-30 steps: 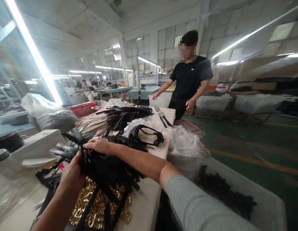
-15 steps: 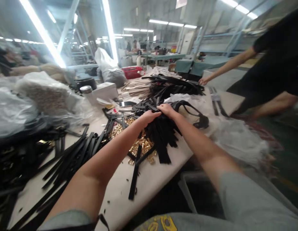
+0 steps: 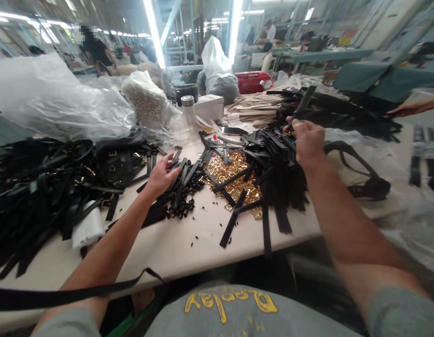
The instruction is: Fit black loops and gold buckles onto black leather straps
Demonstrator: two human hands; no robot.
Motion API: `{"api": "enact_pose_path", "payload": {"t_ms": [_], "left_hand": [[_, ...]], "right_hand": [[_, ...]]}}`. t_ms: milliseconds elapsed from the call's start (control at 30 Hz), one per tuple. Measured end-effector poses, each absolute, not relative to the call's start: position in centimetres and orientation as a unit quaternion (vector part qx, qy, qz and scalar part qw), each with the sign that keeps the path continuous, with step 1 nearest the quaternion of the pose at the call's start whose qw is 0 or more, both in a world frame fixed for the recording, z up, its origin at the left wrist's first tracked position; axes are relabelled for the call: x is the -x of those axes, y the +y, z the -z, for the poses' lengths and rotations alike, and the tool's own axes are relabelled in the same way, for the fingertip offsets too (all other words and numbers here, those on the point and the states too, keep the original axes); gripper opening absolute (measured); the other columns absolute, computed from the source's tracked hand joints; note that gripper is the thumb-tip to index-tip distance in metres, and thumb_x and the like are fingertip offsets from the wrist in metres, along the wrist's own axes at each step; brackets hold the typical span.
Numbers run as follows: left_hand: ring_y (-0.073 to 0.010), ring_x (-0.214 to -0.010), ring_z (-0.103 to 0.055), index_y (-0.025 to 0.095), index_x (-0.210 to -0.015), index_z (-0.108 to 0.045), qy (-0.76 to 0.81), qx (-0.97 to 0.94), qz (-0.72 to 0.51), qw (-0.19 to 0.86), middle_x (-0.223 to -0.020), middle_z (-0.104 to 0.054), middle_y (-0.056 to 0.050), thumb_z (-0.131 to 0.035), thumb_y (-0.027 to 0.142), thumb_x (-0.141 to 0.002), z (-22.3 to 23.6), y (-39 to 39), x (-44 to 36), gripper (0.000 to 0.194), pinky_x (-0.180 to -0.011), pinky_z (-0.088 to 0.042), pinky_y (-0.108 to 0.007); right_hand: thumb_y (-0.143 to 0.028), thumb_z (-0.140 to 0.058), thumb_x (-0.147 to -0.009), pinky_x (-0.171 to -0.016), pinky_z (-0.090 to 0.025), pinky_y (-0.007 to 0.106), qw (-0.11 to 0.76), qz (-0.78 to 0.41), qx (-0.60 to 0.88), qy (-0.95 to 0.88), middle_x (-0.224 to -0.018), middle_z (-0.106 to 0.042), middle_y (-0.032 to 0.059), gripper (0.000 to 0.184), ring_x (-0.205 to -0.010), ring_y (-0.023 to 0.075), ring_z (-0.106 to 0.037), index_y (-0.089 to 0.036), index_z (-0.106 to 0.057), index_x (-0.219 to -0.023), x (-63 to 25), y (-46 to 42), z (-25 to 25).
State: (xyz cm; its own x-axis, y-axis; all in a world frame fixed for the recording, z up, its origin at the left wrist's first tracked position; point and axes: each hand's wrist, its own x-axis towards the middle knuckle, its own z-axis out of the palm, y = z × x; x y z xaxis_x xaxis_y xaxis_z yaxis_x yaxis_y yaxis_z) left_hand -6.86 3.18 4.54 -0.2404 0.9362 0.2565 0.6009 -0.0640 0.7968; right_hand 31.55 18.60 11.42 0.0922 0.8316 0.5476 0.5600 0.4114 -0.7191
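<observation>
My right hand is closed around a short black strap, raised above a heap of black straps right of centre. Fingers apart, my left hand hovers over or just touches a smaller pile of black straps with small black loops at its near side; contact is unclear. Between the two piles lies a mound of gold metal buckles, with some loose straps across it.
A tangle of black straps with gold fittings covers the table's left. Behind stand clear plastic bags, a lidded bottle, a white box and a red basket. A co-worker's hand reaches in at right.
The view has swung left. My hands, together at the strap heap earlier, are now apart: the left has moved to the left pile, the right has lifted a strap.
</observation>
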Motion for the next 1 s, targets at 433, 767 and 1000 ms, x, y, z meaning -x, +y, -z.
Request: {"api": "enact_pose_path", "payload": {"t_ms": [433, 767, 1000], "left_hand": [[-0.0317, -0.134, -0.039, 0.020, -0.141, -0.038, 0.646, -0.714, -0.269, -0.002, -0.144, -0.043, -0.015, -0.064, 0.041, -0.081, 1.2, -7.7, 7.3, 0.069, -0.110, -0.032, -0.049], [-0.0334, -0.132, -0.040, 0.023, -0.144, -0.034, 0.626, -0.733, -0.266, -0.017, -0.145, -0.042, -0.015, -0.055, 0.049, -0.085, 2.7, -7.2, 6.5, 0.067, -0.109, -0.033, -0.051], [-0.0348, -0.133, -0.040, 0.023, -0.146, -0.031, 0.625, -0.737, -0.255, -0.028, -0.146, -0.040, -0.016, -0.053, 0.046, -0.087, 2.9, -7.0, 6.1, 0.067, -0.108, -0.034, -0.052]], "right_hand": [[-0.041, -0.050, -0.089, -0.097, -0.049, 0.036, 0.331, -0.566, 0.314, -0.686, -0.115, -0.066, 0.0074, 0.031, -0.111, 0.0229, -0.059, -0.020, -0.068, -0.074, -19.5, -4.8, -1.6], [-0.029, -0.050, -0.090, -0.114, -0.026, 0.054, 0.320, -0.267, 0.393, -0.820, -0.135, -0.055, 0.0096, 0.020, -0.138, 0.0271, -0.036, -0.021, -0.067, -0.084, -25.2, -6.9, 1.5], [-0.026, -0.052, -0.088, -0.114, -0.026, 0.053, 0.326, -0.151, 0.365, -0.859, -0.125, -0.062, 0.0113, 0.017, -0.131, 0.0259, -0.047, -0.019, -0.066, -0.082, -29.8, -3.4, 2.4]]}}
